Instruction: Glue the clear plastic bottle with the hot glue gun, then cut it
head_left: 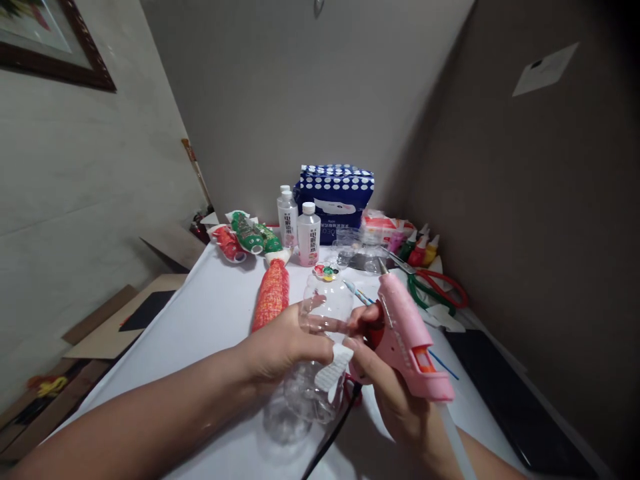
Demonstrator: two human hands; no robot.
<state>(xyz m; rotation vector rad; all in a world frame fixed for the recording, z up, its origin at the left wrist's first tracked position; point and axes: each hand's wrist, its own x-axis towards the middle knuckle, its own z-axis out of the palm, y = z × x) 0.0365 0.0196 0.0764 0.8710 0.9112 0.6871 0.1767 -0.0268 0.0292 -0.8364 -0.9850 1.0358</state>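
Observation:
My left hand (287, 347) grips a clear plastic bottle (320, 353) that lies on the white table (210, 313), fingers wrapped over its side. A small white scalloped piece (334, 370) sits against the bottle under my thumb. My right hand (387, 387) is closed round the handle of a pink hot glue gun (407, 330), whose nozzle points up and away past the bottle's neck. The gun's black cord (335, 430) trails toward me.
An orange fish-shaped bottle craft (271, 293) lies left of the bottle. Further back stand two white drink bottles (299, 230), green and red bottle crafts (245, 240), a blue dotted bag (337, 193), paint bottles (420, 250), scissors (433, 287) and a dark board (505, 393) at right.

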